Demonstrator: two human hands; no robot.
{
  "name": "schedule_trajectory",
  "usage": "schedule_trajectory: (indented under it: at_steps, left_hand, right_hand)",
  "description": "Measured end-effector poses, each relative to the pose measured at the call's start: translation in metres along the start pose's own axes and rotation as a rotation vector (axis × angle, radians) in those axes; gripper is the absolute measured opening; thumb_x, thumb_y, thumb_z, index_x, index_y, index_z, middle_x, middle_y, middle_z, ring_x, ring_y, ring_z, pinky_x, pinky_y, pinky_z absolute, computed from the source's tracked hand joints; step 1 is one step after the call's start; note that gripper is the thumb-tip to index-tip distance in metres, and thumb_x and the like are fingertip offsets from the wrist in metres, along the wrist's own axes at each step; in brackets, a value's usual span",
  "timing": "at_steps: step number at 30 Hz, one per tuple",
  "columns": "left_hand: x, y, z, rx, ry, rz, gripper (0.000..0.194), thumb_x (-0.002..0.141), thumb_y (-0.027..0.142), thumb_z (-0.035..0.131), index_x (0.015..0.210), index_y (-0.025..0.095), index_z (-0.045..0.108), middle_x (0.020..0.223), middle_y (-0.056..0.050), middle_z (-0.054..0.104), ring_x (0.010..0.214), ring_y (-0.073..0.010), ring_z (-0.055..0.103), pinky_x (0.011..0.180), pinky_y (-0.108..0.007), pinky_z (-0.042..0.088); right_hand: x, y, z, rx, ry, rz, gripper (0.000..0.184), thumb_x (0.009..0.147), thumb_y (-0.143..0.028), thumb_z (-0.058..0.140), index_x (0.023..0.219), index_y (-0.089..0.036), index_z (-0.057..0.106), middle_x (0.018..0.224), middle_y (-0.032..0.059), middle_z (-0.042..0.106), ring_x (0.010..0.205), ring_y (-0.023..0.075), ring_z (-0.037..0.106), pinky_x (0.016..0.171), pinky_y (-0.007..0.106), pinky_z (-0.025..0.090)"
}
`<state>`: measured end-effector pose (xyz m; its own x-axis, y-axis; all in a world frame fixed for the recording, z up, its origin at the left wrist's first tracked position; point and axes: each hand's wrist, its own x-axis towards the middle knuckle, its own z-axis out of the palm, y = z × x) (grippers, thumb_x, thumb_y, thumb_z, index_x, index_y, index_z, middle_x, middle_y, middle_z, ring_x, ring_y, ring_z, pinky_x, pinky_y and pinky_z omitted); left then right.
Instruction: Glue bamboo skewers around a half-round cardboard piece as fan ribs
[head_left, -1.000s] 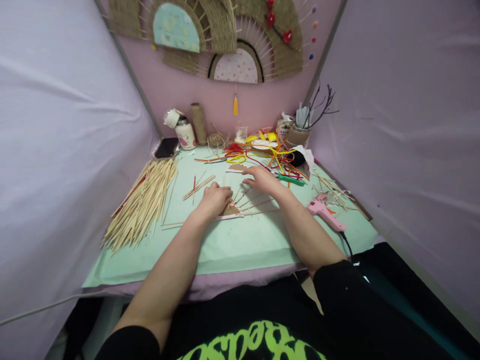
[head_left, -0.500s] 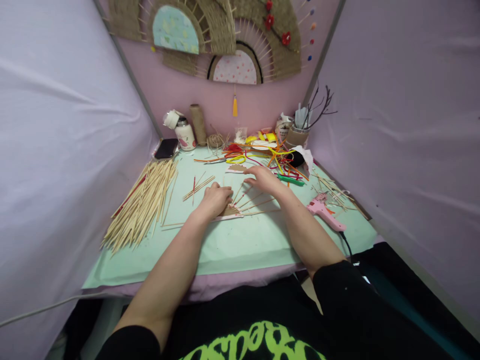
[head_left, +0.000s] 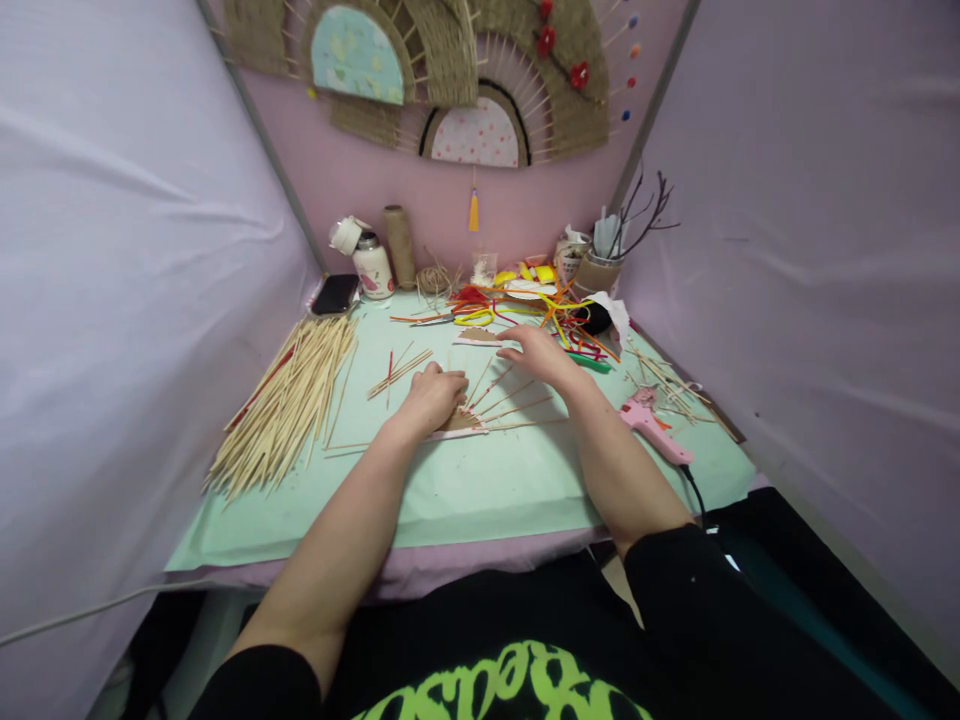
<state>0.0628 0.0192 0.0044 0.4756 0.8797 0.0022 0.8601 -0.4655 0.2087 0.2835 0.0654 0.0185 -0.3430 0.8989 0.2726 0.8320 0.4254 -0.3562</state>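
Note:
A half-round cardboard fan base with a pale straight edge lies near the middle of the table, thin wooden sticks fanning out from its curve. My left hand is curled over its left part and holds it down; some fingertips are hidden. Above the upper sticks hovers my right hand, thumb and fingers apart, with nothing visible between them. Just beyond its fingertips is a second cardboard half-round. Several loose sticks lie to the left of my left hand, one of them red.
On the left spreads a big pile of sticks. Yellow-handled scissors and tangled coloured strips lie behind. A pink glue gun with a cord is at right. A phone and jar stand at the back left.
My right hand has risen slightly, away from the sticks and the fan base. My left hand stays in place on the base. The whole view has shifted a little.

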Motion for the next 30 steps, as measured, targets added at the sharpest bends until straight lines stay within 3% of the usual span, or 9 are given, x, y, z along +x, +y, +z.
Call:
schedule_trajectory:
  at_steps: [9,20,25,30]
  left_hand:
    - [0.001,-0.002,0.002,-0.036,0.013,0.009,0.021,0.09,0.025,0.046,0.08,0.022,0.064,0.104,-0.007,0.068,0.099,-0.0285,0.048,0.077,-0.04,0.032]
    - [0.002,-0.005,0.003,0.0,0.032,0.025,0.021,0.093,0.027,0.046,0.084,0.022,0.064,0.111,-0.005,0.068,0.1,-0.0273,0.049,0.08,-0.039,0.034]
    - [-0.001,-0.01,0.0,-0.02,0.129,-0.008,0.027,0.092,0.023,0.046,0.103,0.023,0.07,0.126,-0.006,0.067,0.103,-0.0274,0.05,0.087,-0.041,0.038]
    - [-0.008,-0.012,-0.012,-0.084,0.277,-0.116,0.034,0.094,0.027,0.045,0.117,0.023,0.07,0.133,-0.005,0.066,0.11,-0.0285,0.052,0.094,-0.044,0.039]
  right_hand:
    - [0.0,0.014,-0.005,0.039,0.124,0.027,0.029,0.091,-0.029,0.063,0.116,-0.018,0.071,0.12,0.0119,0.071,0.116,0.0261,0.063,0.101,0.039,0.046]
    - [0.0,0.014,-0.007,0.055,0.139,0.019,0.028,0.09,-0.028,0.063,0.114,-0.017,0.072,0.119,0.0112,0.071,0.115,0.0252,0.063,0.101,0.038,0.046]
    - [-0.015,0.0,-0.03,0.089,0.195,0.028,0.029,0.09,-0.029,0.063,0.115,-0.016,0.071,0.118,0.0111,0.071,0.112,0.0251,0.064,0.1,0.038,0.047]
    - [-0.069,-0.018,-0.068,0.09,0.33,0.007,0.029,0.092,-0.034,0.057,0.115,-0.021,0.07,0.119,0.0083,0.071,0.114,0.0256,0.063,0.101,0.04,0.047]
